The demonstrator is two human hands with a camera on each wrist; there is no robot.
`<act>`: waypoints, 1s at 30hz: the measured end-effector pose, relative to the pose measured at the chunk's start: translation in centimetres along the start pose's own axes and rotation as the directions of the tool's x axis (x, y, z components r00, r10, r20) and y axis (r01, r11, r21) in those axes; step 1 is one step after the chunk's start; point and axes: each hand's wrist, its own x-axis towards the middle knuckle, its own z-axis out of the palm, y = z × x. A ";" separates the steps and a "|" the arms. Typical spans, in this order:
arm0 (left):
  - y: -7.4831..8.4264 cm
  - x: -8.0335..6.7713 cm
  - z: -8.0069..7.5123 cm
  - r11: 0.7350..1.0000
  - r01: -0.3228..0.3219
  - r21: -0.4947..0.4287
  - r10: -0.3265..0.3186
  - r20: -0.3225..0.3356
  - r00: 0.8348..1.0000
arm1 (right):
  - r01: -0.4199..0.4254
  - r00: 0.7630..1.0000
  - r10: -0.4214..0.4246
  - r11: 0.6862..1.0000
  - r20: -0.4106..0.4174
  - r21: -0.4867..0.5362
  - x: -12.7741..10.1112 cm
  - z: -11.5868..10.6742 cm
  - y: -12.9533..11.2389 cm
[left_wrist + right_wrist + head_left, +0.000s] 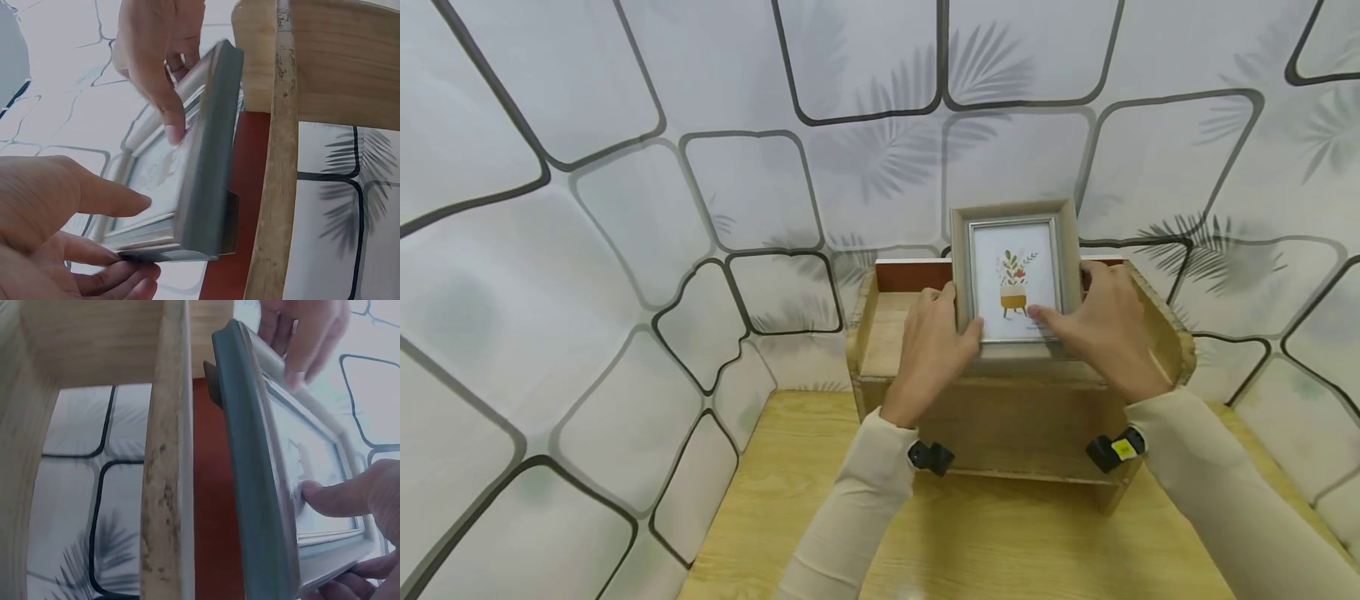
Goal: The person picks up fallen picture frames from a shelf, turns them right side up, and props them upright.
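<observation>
Both hands hold a picture frame (1014,279), pale with a silver inner edge, above a small wooden shelf unit (1015,425). Its print shows a plant in an orange and beige pot. My left hand (934,346) grips the left side, thumb on the front and fingers behind, as the left wrist view shows. On the right side my right hand (1108,329) grips likewise, its thumb pressing near the print's lower corner. In the right wrist view a dark piece (213,384) juts from the frame's back. Whether the bottom edge touches the shelf, I cannot tell.
Beneath the shelf unit lies a yellow wood-grain tabletop (805,492). A red strip (913,276) runs along the unit's back, and raised wooden sides bound its top. Behind and to the left stand patterned fabric walls (737,200). Each wrist wears a small black camera.
</observation>
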 end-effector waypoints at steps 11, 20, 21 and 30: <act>0.2 0.2 0.4 0.994 -0.072 -0.080 0.069 -0.033 0.997 | 0.033 0.974 -0.029 0.999 -0.226 0.014 0.4 1.1 0.2; 0.0 0.0 1.0 0.979 -0.128 -0.157 0.118 -0.069 0.991 | 0.012 0.964 0.008 0.997 -0.266 0.075 0.3 1.7 0.6; -0.1 0.0 1.1 0.977 -0.130 -0.169 0.120 -0.069 0.990 | 0.011 0.964 0.010 0.997 -0.267 0.078 0.2 1.7 0.7; -0.4 0.6 1.3 0.967 -0.143 -0.210 0.123 -0.103 0.987 | -0.015 0.968 0.037 0.996 -0.248 0.090 0.0 1.8 1.5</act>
